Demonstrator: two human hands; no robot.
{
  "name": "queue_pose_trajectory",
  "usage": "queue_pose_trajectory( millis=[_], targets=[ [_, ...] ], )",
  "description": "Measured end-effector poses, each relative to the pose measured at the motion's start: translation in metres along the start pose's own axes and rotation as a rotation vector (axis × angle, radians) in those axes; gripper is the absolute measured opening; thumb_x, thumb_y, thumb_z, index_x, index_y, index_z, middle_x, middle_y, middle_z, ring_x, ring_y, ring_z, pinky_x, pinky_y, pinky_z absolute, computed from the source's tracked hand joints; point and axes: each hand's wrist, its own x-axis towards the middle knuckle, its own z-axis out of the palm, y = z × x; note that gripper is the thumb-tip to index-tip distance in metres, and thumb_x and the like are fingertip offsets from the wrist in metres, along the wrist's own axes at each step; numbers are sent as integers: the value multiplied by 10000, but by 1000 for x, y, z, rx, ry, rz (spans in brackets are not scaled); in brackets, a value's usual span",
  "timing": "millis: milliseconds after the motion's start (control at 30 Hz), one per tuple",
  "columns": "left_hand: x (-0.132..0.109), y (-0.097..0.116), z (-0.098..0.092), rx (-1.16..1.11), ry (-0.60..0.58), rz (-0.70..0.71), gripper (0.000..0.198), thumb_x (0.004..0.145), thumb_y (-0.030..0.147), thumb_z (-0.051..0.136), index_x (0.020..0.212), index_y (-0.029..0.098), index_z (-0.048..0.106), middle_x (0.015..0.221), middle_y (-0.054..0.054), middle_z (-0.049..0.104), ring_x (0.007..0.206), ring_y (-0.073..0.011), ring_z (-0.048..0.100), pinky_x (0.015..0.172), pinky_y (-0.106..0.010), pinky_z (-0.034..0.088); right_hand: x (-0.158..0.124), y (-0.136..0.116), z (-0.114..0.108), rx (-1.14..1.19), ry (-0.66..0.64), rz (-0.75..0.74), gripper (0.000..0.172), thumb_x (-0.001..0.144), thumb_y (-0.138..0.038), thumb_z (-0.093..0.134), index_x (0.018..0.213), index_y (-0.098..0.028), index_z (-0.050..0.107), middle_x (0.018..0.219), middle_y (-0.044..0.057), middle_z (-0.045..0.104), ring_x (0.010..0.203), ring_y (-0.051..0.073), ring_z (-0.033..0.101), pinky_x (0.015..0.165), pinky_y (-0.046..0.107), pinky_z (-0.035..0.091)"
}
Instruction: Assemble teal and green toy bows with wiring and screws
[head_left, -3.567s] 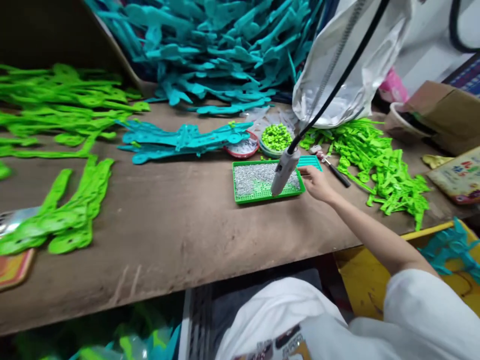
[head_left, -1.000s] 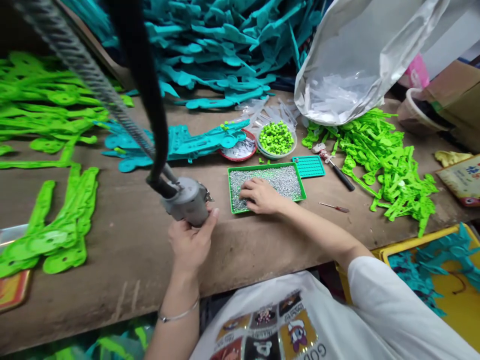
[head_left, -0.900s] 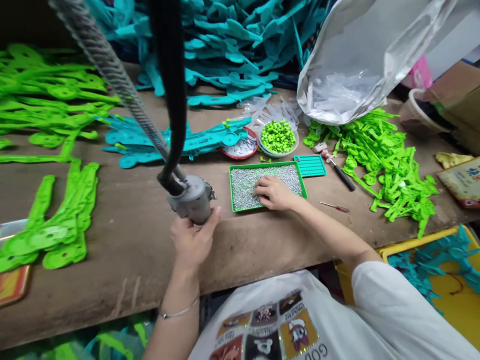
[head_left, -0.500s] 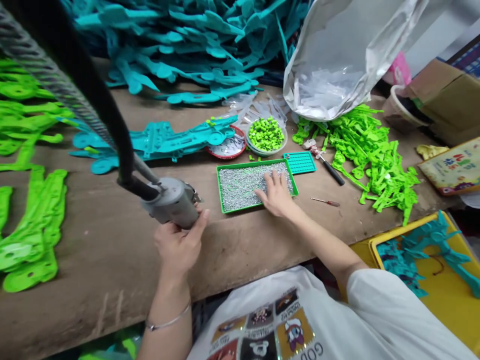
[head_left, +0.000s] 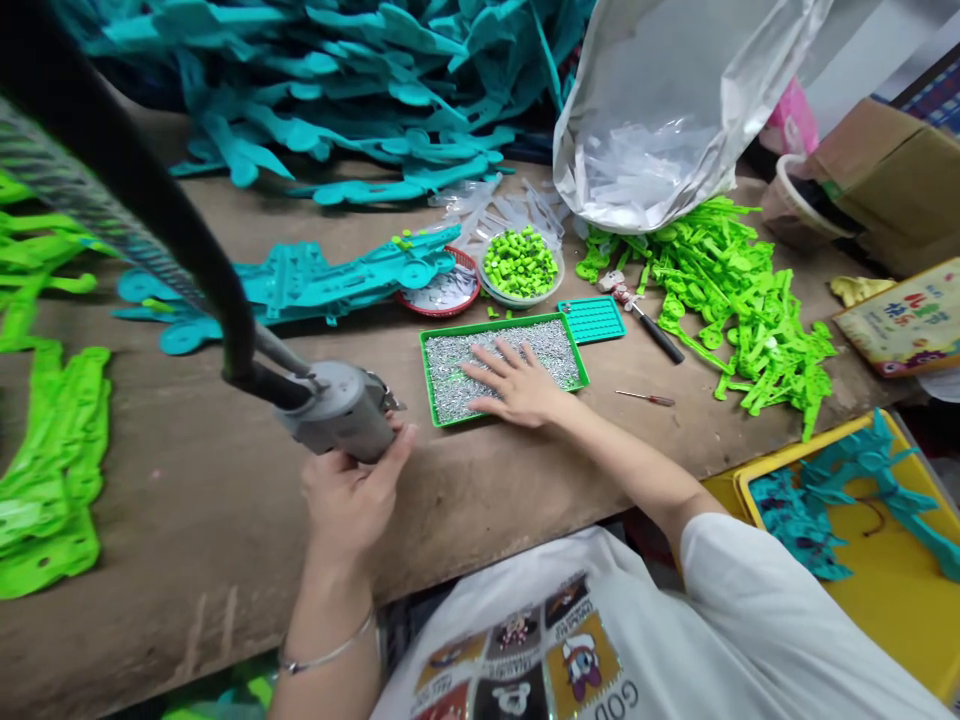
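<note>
My left hand (head_left: pixel 352 490) is closed around a grey cylindrical tool (head_left: pixel 341 410) that hangs from a black hose with a ribbed line beside it. Its thumb presses near a metal clip on the tool's side. My right hand (head_left: pixel 517 385) lies flat, fingers spread, on a layer of small silvery metal pieces (head_left: pixel 551 345), probably screws. They fill a shallow green tray (head_left: pixel 429 385). Behind the tray stand a bowl of lime-green plugs (head_left: pixel 521 265) and a red basket (head_left: pixel 439 308) with pale flat pieces. A teal ridged plate (head_left: pixel 592 320) touches the tray's right corner.
Long teal plastic parts (head_left: pixel 300 280) lie left of the basket, below a large teal heap (head_left: pixel 337 80). Green parts are piled at right (head_left: pixel 750 300) and left (head_left: pixel 52 470). A white sack (head_left: pixel 645 180), a black-handled tool (head_left: pixel 660 335), a small screwdriver (head_left: pixel 645 398) and a yellow crate (head_left: pixel 885 600) are at right.
My right hand has moved left across the tray and its fingers have spread wider. My left hand keeps its hold on the grey tool. The whole view has shifted slightly.
</note>
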Motion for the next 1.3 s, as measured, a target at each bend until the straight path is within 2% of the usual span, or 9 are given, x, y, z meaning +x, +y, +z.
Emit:
queue_pose_trajectory(
  millis=[167, 233, 333, 467, 633, 800, 1067, 1200, 1300],
  targets=[
    [0, -3, -4, -4, -15, -11, 340, 777, 378, 794, 994, 118, 758, 961, -84, 784, 932, -251, 738, 937, -384, 570, -28, 37, -14, -4, 39, 240, 730, 998, -681, 445, 1618, -303, 366, 1738, 33, 233, 1633, 356, 107, 1312, 639, 127],
    [1, -5, -5, 5, -15, -13, 336, 774, 378, 794, 986, 120, 758, 964, -83, 785, 941, -255, 739, 938, -384, 571, -33, 32, -11, 0, 78, 326, 809, 984, -710, 432, 1618, -210, 374, 1734, 104, 238, 1629, 384, 100, 1308, 630, 148],
    [0, -8, -5, 15, -13, -15, 321, 769, 369, 801, 974, 126, 759, 955, -75, 785, 931, -253, 740, 956, -395, 570, -31, 5, 2, 26, 112, 408, 973, 910, -812, 444, 1614, -144, 369, 1722, 182, 236, 1615, 450, 83, 1287, 663, 162],
    [-1, -6, -5, 9, -35, -9, 318, 775, 375, 800, 967, 124, 762, 961, -76, 789, 945, -256, 739, 966, -403, 570, -17, -43, 13, 37, 132, 307, 987, 884, -844, 439, 1616, -187, 362, 1718, 173, 253, 1602, 464, 130, 1267, 674, 206],
    [-3, -5, -3, 12, -35, 25, 289, 776, 361, 803, 952, 133, 771, 952, -70, 791, 925, -255, 742, 956, -399, 571, -9, -67, 7, -8, 84, 47, 731, 941, -762, 468, 1527, -325, 492, 1687, 42, 370, 1580, 357, 265, 1275, 631, 237],
    [-2, -6, -4, 33, -25, 1, 305, 767, 362, 809, 953, 124, 774, 951, -70, 784, 928, -253, 737, 947, -395, 570, -29, -28, -6, -45, 4, -125, 616, 1018, -678, 383, 1468, -306, 580, 1614, -12, 493, 1572, 261, 324, 1293, 497, 267],
    [0, -6, -6, -26, -35, 14, 301, 791, 418, 792, 941, 158, 770, 955, -70, 779, 927, -245, 731, 932, -400, 568, -77, 59, -21, -109, 75, -33, 567, 1030, -579, 473, 1510, -290, 553, 1613, 45, 489, 1543, 325, 375, 1290, 567, 274],
    [-1, -6, -10, -26, -50, -29, 354, 784, 467, 802, 957, 161, 773, 968, -77, 779, 924, -248, 731, 938, -405, 566, -56, 67, -33, -103, 239, -70, 424, 1025, -523, 525, 1260, -249, 746, 1441, 88, 650, 1416, 341, 506, 1229, 608, 356],
    [-4, -5, -13, -1, -42, -46, 352, 782, 470, 809, 975, 177, 775, 972, -69, 779, 923, -242, 734, 936, -396, 567, -10, 63, -45, -22, 282, -129, 373, 1063, -373, 479, 1302, -184, 694, 1353, 130, 682, 1297, 282, 575, 1153, 521, 446]
  ],
)
